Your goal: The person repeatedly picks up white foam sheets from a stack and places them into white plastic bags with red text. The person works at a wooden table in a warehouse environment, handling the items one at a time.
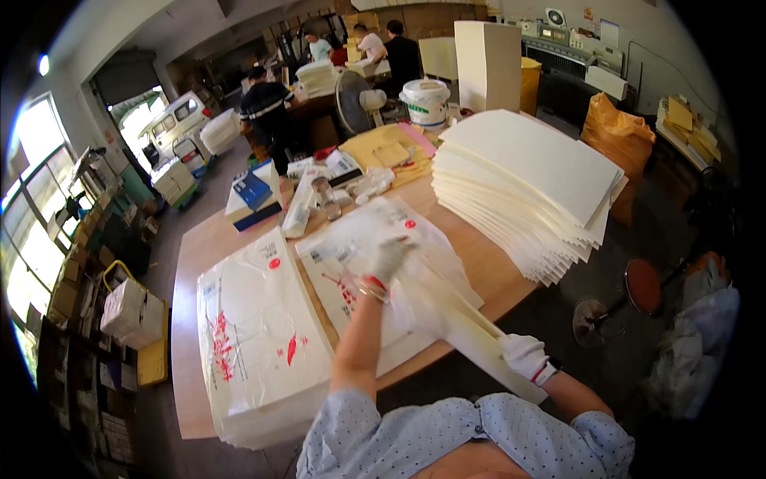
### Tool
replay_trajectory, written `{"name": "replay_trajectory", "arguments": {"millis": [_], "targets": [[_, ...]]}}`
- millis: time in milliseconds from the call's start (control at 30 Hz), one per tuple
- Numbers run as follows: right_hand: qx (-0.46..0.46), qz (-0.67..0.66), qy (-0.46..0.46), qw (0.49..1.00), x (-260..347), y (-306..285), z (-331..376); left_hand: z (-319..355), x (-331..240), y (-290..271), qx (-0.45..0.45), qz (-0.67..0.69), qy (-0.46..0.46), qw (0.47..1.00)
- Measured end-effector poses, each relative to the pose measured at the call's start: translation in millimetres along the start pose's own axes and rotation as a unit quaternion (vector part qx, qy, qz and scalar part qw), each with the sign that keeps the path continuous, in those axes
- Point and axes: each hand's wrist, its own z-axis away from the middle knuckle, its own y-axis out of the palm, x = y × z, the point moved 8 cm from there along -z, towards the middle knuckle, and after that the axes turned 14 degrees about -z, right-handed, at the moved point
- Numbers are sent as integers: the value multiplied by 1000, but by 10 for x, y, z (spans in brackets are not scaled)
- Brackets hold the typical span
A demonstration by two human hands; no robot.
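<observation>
My right hand [523,357], in a white glove, grips the near right end of a cream paper sheet or thin stack [471,335]. The paper slants across the table's front edge. Its far part lies in or against a crumpled, see-through plastic bag [407,307]; which of the two I cannot tell. My left hand [391,259], gloved too, is over the bag's upper part, its fingers smeared by motion. Beneath is a white printed bag [323,259] with red marks. To the left lies a pile of filled printed bags [259,319] with red brush-like writing.
A tall fanned stack of cream sheets [519,176] stands at the table's right. Farther back are a white bucket [425,102], a fan [355,100], a glass jar [325,199] and blue boxes [254,190]. A stool [642,286] stands right. Several people work beyond.
</observation>
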Motion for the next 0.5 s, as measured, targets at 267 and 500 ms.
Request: {"name": "replay_trajectory", "arguments": {"millis": [267,500], "targets": [[26,-463,-5,886,-124,-27,-1432,782,-534,1482,-2,-359,165,919],[-117,-173,149,967,-810,400,-2302,1224,678,1079,-139,-627,243,727]]}}
